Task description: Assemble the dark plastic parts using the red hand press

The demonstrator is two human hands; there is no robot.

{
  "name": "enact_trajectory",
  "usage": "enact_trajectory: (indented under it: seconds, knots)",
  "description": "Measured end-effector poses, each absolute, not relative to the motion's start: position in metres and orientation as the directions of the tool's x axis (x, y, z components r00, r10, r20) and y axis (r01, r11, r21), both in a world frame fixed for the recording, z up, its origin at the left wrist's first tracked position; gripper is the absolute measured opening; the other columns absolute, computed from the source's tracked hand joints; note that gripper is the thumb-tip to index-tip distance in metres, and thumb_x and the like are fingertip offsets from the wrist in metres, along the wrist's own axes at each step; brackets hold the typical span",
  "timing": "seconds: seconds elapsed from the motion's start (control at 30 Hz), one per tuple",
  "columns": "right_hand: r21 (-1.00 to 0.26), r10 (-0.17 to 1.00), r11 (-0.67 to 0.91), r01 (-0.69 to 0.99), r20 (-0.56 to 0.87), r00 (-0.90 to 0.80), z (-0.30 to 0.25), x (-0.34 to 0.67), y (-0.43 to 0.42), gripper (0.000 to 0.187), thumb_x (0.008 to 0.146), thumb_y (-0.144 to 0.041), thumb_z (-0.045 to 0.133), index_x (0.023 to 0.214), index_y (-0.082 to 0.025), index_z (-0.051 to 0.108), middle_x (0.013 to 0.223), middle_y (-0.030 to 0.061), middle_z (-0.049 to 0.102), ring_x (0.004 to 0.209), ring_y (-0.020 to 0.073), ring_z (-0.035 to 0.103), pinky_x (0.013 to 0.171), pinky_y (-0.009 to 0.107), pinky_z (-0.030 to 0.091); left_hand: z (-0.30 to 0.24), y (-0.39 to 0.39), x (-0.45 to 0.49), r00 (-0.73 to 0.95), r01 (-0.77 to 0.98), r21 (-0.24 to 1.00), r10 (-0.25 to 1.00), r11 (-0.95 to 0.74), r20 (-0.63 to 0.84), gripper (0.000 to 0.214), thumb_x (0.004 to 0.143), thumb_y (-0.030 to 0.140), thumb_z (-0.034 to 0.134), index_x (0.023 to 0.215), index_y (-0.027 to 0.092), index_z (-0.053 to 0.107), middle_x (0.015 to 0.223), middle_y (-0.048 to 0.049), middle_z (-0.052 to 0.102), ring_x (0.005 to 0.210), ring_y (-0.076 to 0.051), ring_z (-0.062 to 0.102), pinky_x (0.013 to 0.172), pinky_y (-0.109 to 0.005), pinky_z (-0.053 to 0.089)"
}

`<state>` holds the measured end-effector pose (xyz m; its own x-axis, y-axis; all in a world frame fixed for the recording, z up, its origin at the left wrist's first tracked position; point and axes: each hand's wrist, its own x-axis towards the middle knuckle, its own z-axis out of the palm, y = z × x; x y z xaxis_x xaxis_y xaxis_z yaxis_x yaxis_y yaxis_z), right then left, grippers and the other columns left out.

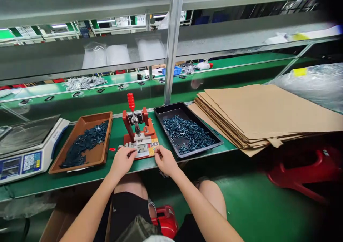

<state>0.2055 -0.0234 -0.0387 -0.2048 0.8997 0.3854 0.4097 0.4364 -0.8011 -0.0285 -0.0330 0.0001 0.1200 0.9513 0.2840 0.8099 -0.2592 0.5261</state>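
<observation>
a small red toggle press (128, 124) stands between the two hands, its red-gripped lever (131, 102) raised nearly upright. the left hand (122, 162) curls over a thin metal rod (125, 146) with a red tip, which juts leftward from the press's steel fixture (142, 145). the right hand (164, 160) reaches in at the fixture's near right side, fingers pinched together; whether they touch it is hard to tell.

I see a white digital weighing scale (29, 149), a stack of flat tan cardboard sheets (262, 109), a red plastic stool (302, 170)
</observation>
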Motion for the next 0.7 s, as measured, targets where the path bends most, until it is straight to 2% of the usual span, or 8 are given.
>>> enact_trajectory:
  seconds: [0.13,0.2,0.33,0.4,0.47,0.57,0.7]
  knots:
    - [-0.823,0.885,0.463,0.329,0.454,-0.109,-0.055,0.207,-0.008,0.022,0.094,-0.024,0.05,0.096,-0.02,0.071,0.094,0.0083,0.071,0.089,0.02,0.066,0.084,0.034,0.053,0.002,-0.006,-0.023,0.182,0.868,0.418,0.956,-0.266,0.231,0.024,0.091,0.032,0.056,0.095,0.019,0.075,0.097,-0.0094,0.075,0.097,-0.027,0.062,0.086,-0.042,0.05]
    - [-0.844,0.892,0.449,0.293,0.441,-0.097,-0.055,0.211,-0.008,0.025,0.094,-0.025,0.047,0.098,-0.021,0.072,0.096,0.0081,0.071,0.092,0.0198,0.066,0.085,0.034,0.053,0.003,0.003,-0.018,0.2,0.883,0.378,0.952,-0.278,0.233,0.021,0.089,0.028,0.056,0.089,0.018,0.075,0.099,-0.0113,0.073,0.101,-0.028,0.061,0.088,-0.043,0.049]
    - [-0.909,0.944,0.33,0.255,0.32,-0.082,-0.054,0.214,-0.013,0.025,0.093,-0.028,0.048,0.103,-0.019,0.069,0.08,0.0045,0.068,0.073,0.0173,0.064,0.071,0.029,0.053,0.003,0.011,-0.012,0.236,0.902,0.322,0.954,-0.286,0.186,0.023,0.089,0.028,0.055,0.088,0.016,0.075,0.103,-0.0134,0.071,0.101,-0.029,0.062,0.09,-0.042,0.048]
    - [-0.925,0.963,0.269,0.268,0.259,-0.075,-0.054,0.213,-0.016,0.02,0.09,-0.03,0.052,0.097,-0.018,0.067,0.074,0.0026,0.066,0.064,0.0157,0.06,0.063,0.027,0.051,0.004,0.014,-0.011,0.238,0.912,0.311,0.962,-0.269,0.135,0.026,0.09,0.029,0.053,0.089,0.014,0.075,0.099,-0.0135,0.071,0.098,-0.029,0.063,0.088,-0.042,0.048]
    - [-0.924,0.969,0.248,0.291,0.237,-0.072,-0.052,0.212,-0.016,0.017,0.088,-0.032,0.055,0.086,-0.019,0.065,0.076,0.0029,0.067,0.063,0.0151,0.059,0.061,0.026,0.05,0.004,0.017,-0.01,0.226,0.915,0.317,0.969,-0.248,0.104,0.025,0.089,0.028,0.055,0.091,0.014,0.076,0.101,-0.0134,0.072,0.1,-0.029,0.064,0.089,-0.041,0.049]
    - [-0.922,0.965,0.264,0.283,0.255,-0.069,-0.049,0.211,-0.015,0.018,0.087,-0.033,0.057,0.084,-0.019,0.068,0.085,0.0056,0.07,0.077,0.0184,0.064,0.072,0.03,0.053,0.005,0.02,-0.005,0.192,0.919,0.335,0.979,-0.206,0.073,0.025,0.084,0.025,0.061,0.101,0.015,0.076,0.105,-0.0128,0.073,0.103,-0.03,0.064,0.091,-0.041,0.048]
    - [-0.932,0.956,0.29,0.219,0.272,-0.106,-0.048,0.208,-0.008,0.023,0.09,-0.031,0.054,0.1,-0.02,0.071,0.099,0.0088,0.071,0.09,0.0207,0.067,0.082,0.035,0.055,0.007,0.019,0.0,0.148,0.936,0.312,0.987,-0.161,0.066,0.026,0.083,0.024,0.061,0.101,0.012,0.075,0.104,-0.0149,0.073,0.102,-0.031,0.064,0.091,-0.042,0.047]
